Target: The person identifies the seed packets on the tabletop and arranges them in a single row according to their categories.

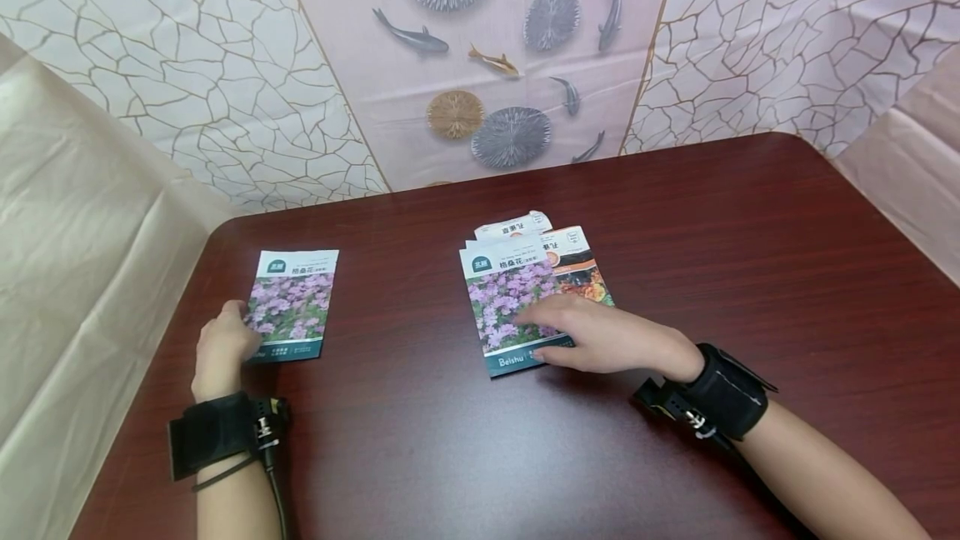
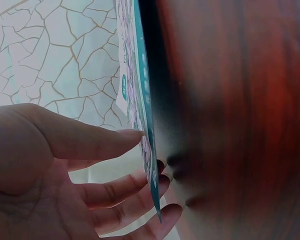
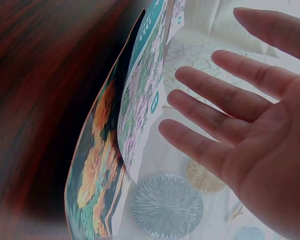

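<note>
At the left of the table lies a seed packet printed with pink-purple flowers. My left hand pinches its near left edge; in the left wrist view the thumb lies on the packet's front and the fingers reach behind it. Near the middle is a small pile, with a purple-flower seed packet on top and orange-flower seed packets partly hidden under it. Over the top packet hovers my right hand, its fingers spread and holding nothing. The right wrist view shows a gap between fingers and packets.
Both packets and pile lie on a dark red-brown wooden table. A patterned cloth hangs behind the table's far edge, and pale cloth drapes along the left side. Black straps with cameras sit on both wrists.
</note>
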A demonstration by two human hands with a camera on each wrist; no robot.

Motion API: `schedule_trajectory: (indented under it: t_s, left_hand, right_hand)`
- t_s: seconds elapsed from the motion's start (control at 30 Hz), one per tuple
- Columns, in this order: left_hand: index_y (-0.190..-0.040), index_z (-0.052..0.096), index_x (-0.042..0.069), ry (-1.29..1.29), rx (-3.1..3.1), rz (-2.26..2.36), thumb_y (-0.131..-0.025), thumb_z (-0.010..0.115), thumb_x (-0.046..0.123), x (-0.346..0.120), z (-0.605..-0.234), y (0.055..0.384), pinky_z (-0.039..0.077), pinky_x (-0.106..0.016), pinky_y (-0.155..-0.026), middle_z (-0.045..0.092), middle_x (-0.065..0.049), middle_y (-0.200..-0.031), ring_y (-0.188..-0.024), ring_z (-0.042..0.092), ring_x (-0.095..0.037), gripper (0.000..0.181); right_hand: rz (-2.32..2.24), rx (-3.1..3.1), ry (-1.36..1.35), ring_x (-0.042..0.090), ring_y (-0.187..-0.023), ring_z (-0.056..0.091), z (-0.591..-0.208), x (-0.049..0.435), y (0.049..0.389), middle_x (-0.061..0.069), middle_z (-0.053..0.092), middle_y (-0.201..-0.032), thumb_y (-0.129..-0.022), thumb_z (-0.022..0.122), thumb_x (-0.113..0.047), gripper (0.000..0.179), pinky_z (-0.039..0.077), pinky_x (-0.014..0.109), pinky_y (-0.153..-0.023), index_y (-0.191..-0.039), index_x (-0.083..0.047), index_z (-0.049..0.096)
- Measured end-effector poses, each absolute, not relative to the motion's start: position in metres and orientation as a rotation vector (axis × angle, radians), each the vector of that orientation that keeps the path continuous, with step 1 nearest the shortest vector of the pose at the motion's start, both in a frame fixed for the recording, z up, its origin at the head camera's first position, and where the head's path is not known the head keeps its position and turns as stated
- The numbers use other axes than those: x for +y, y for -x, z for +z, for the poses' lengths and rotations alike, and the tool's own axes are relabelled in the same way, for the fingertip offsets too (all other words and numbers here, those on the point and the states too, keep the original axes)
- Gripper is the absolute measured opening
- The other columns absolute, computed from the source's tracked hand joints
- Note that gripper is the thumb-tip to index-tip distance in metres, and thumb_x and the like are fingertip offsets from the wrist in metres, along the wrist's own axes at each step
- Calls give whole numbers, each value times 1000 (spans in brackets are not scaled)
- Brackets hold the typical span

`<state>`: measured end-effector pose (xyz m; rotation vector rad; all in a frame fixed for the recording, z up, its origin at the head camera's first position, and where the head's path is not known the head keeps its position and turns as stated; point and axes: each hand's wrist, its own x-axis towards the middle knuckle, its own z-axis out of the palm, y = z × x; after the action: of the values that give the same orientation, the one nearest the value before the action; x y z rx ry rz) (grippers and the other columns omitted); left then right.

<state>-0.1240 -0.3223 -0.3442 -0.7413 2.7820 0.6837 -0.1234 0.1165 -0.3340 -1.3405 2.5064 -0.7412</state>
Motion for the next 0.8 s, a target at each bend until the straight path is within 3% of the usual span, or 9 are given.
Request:
schedule_trajectory:
  t_s: [0.47, 0.8]
  left_hand:
    - [-136, 25, -9, 753, 2788, 684, -84, 48, 3, -320, -341, 120, 34, -63, -85, 34, -37, -124, -107, 36, -47, 58]
    - [-135, 26, -11, 683, 2852, 673, -91, 48, 20, -313, -330, 121, 33, -62, -89, 34, -38, -128, -111, 36, -51, 58]
  right_hand:
    - [-736, 2509, 1340, 23, -115, 49, -334, 119, 125, 7, 56, -121, -87, 62, -18, 40, 39, 41, -94, -124, -2, 54]
    - [-741, 2560, 1368, 24, -111, 50, -333, 122, 126, 6, 58, -117, -88, 61, -17, 37, 41, 42, -91, -121, -1, 56]
